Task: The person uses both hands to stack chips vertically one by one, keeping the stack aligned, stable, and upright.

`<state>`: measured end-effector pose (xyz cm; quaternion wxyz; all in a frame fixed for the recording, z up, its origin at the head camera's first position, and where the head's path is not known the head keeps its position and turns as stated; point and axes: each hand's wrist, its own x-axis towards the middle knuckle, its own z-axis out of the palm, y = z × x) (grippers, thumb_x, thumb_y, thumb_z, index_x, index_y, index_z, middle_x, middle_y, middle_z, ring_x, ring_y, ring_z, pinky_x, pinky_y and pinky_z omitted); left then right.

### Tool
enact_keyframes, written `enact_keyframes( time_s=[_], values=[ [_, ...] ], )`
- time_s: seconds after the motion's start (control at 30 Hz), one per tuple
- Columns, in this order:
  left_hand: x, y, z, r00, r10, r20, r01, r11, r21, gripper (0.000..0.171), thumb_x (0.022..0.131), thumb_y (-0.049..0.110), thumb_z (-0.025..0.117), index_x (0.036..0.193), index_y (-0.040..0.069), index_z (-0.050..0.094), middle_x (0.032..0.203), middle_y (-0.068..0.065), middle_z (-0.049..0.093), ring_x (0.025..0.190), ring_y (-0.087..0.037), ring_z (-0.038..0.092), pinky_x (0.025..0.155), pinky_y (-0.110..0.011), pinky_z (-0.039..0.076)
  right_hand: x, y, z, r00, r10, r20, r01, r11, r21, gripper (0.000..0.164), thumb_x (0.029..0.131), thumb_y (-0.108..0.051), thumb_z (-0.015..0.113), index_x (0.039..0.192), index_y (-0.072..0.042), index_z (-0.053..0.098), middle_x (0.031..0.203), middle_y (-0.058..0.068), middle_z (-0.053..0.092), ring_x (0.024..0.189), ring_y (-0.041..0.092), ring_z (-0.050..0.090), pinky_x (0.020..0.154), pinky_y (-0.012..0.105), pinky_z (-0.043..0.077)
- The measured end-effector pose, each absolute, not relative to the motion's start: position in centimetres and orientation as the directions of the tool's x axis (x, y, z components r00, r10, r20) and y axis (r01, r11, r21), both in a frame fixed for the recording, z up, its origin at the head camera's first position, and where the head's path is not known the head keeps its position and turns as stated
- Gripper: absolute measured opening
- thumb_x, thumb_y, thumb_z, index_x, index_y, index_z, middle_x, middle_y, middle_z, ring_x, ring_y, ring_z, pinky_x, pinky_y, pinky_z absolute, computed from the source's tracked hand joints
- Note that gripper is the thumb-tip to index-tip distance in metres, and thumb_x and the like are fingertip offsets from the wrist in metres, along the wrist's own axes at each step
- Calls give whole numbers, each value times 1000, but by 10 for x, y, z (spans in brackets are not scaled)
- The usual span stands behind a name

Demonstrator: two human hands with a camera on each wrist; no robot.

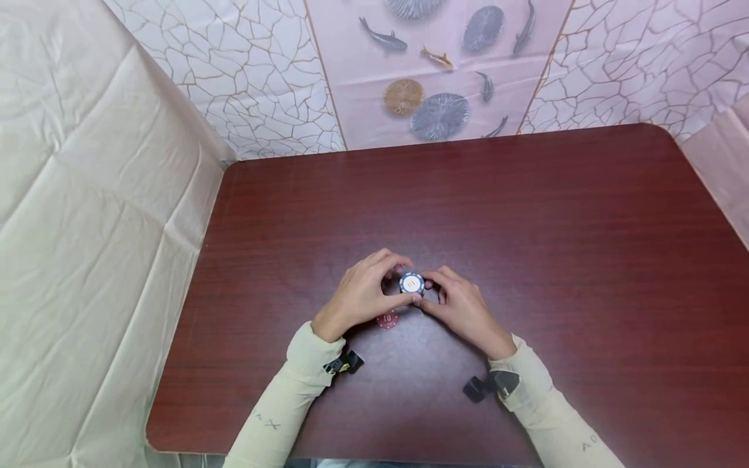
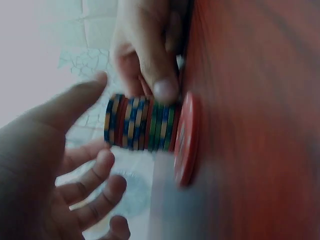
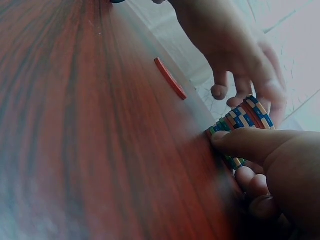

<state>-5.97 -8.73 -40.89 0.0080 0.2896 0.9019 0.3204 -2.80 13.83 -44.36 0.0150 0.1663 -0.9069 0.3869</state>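
A stack of poker chips [image 1: 412,283] stands on the table, a blue-edged chip with a white centre on top. Blue, red and green edges show down its side in the left wrist view [image 2: 134,122]. My right hand [image 1: 462,309] pinches the lower part of the stack between thumb and fingers. Around the top of it my left hand [image 1: 365,286] is spread, thumb and fingers apart, with a gap at the thumb in the left wrist view. One red chip [image 1: 387,319] marked 10 lies by itself near my left wrist, apart from the stack.
The brown wooden table [image 1: 497,208] has rounded corners. Patterned cloth [image 1: 439,78] hangs behind its far edge, and pale cloth [image 1: 99,260] covers the left side. A small black camera [image 1: 475,389] is strapped to my right wrist.
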Motion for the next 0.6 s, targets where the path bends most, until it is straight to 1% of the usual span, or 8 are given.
enact_keyframes(
  time_s=[0.17, 0.27, 0.43, 0.53, 0.6],
  values=[
    [-55, -97, -403, -845, 505, 176, 496, 615, 613, 44, 93, 46, 80, 128, 21, 71, 107, 9, 65, 91, -10, 63, 75, -32, 52, -27, 138, -444, -947, -287, 143, -300, 636, -711, 46, 86, -20, 88, 127, -7, 74, 99, 1, 67, 69, 6, 52, 60, 27, 43],
    [-49, -106, -400, -853, 497, 162, 484, 635, 602, 38, 96, 44, 77, 127, 22, 72, 108, 8, 66, 91, -10, 62, 76, -33, 52, -27, 137, -445, -948, -284, 141, -296, 634, -714, 46, 85, -20, 88, 127, -7, 74, 100, 0, 67, 70, 6, 52, 61, 27, 44],
    [-34, -121, -396, -855, 508, 111, 484, 701, 524, 31, 97, 37, 78, 124, 22, 75, 110, 8, 68, 92, -9, 63, 77, -33, 53, -27, 137, -444, -949, -280, 147, -298, 635, -712, 46, 85, -20, 88, 127, -6, 74, 100, 0, 67, 70, 6, 53, 61, 28, 43],
    [-24, -124, -396, -848, 524, 75, 497, 740, 453, 31, 95, 34, 80, 123, 20, 76, 110, 8, 69, 92, -11, 64, 79, -35, 55, -28, 138, -443, -950, -277, 144, -294, 634, -715, 46, 84, -20, 89, 127, -7, 74, 100, 0, 67, 70, 6, 52, 61, 28, 43],
    [-18, -123, -398, -846, 530, 60, 507, 763, 400, 34, 93, 35, 81, 123, 19, 76, 111, 7, 70, 94, -13, 65, 80, -37, 55, -28, 138, -444, -951, -275, 140, -289, 634, -718, 46, 85, -19, 88, 126, -7, 74, 100, -1, 67, 70, 6, 52, 61, 28, 43]
  ],
)
